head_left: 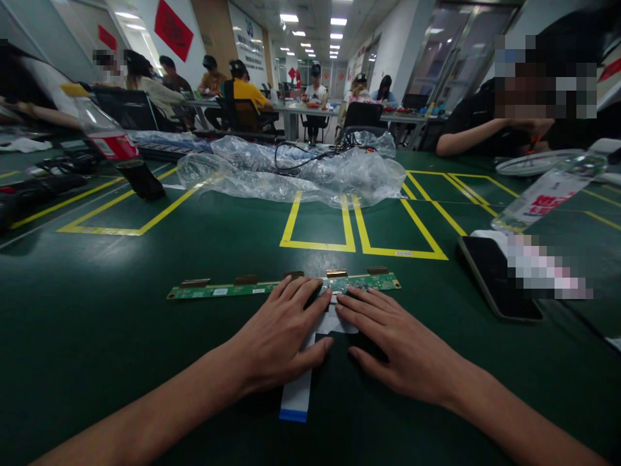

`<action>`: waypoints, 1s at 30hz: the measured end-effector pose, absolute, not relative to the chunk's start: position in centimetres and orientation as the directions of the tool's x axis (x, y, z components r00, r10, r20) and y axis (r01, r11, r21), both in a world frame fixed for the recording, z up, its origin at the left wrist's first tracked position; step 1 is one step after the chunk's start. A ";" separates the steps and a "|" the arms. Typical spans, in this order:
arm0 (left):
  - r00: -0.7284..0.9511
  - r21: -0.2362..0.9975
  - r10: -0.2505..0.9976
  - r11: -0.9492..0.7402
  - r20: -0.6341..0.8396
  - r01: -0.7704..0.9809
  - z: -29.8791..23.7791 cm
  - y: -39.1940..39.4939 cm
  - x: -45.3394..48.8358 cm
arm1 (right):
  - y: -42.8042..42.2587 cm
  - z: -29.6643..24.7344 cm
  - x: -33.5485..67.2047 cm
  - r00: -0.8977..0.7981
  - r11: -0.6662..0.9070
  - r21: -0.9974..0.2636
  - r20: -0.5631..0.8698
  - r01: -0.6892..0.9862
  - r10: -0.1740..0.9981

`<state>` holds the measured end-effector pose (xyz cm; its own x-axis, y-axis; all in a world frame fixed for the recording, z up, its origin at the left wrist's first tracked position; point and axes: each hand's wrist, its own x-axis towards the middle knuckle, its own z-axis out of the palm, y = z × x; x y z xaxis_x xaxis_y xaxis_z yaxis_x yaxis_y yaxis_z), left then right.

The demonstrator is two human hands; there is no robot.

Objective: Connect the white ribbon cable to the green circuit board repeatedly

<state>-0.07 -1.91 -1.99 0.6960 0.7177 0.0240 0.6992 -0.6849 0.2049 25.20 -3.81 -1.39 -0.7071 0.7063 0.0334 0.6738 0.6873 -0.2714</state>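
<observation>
A long, narrow green circuit board lies across the dark green table, with several brown tabs along its far edge. My left hand rests flat on the board's middle, fingers stretched out. Beside it, my right hand lies with extended fingers whose tips touch the near edge of the board. A white flat ribbon cable with a blue end runs toward me from under my left hand. Its upper part shows between the two hands, where it meets the board; the exact joint is partly hidden by my fingers.
A black phone and a clear water bottle are on the right. Crumpled clear plastic wrap with black cables lies ahead. A cola bottle stands at left. Yellow tape marks the table. Several people sit around.
</observation>
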 end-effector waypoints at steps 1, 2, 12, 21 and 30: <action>0.706 0.210 0.708 -0.693 0.016 0.690 -2.0 -1.8 -0.1 | -3.8 -1.4 25.2 -0.709 0.687 -0.276 0.028 0.672 0.704; 0.715 0.213 0.699 -0.700 0.008 0.682 -1.9 -1.8 -0.1 | -3.9 -1.3 25.1 -0.711 0.687 -0.283 0.024 0.669 0.702; 0.764 0.264 0.645 -0.733 -0.022 0.627 -1.4 -1.0 -1.0 | -3.9 -1.5 25.2 -0.709 0.680 -0.303 0.021 0.668 0.705; 0.789 0.312 0.610 -0.765 0.071 0.563 -1.5 -0.4 -2.0 | -3.7 -1.7 25.8 -0.670 0.647 -0.299 0.033 0.701 0.741; 0.795 0.288 0.603 -0.774 0.066 0.563 -1.3 -0.5 -1.9 | -3.2 -1.7 26.1 -0.649 0.629 -0.295 0.038 0.719 0.759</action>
